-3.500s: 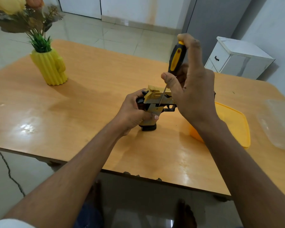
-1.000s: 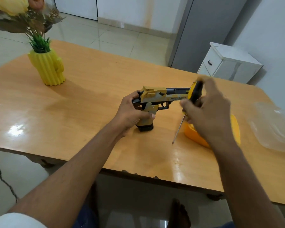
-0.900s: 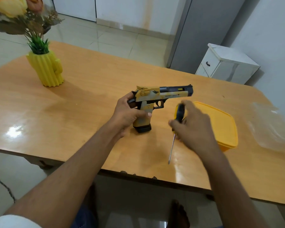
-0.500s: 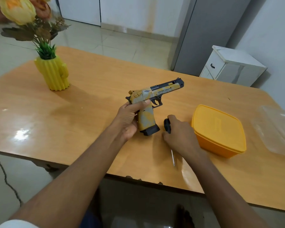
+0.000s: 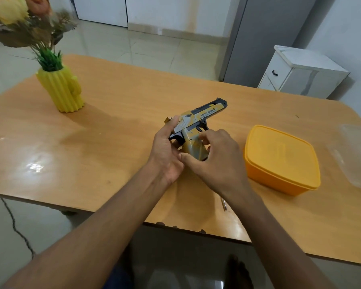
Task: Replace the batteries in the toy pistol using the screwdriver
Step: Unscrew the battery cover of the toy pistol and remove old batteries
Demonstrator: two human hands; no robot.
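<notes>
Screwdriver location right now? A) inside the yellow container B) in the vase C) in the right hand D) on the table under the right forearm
D: only the metal tip of the screwdriver shows, lying on the table beside the right forearm, while the right hand is at the toy pistol grip and the left hand holds its rear.

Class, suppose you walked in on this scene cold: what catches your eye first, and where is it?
The toy pistol at the table's middle, gripped by the left hand while the right hand works at its grip. Then the orange lidded box to its right, and the yellow cactus vase at far left.
</notes>
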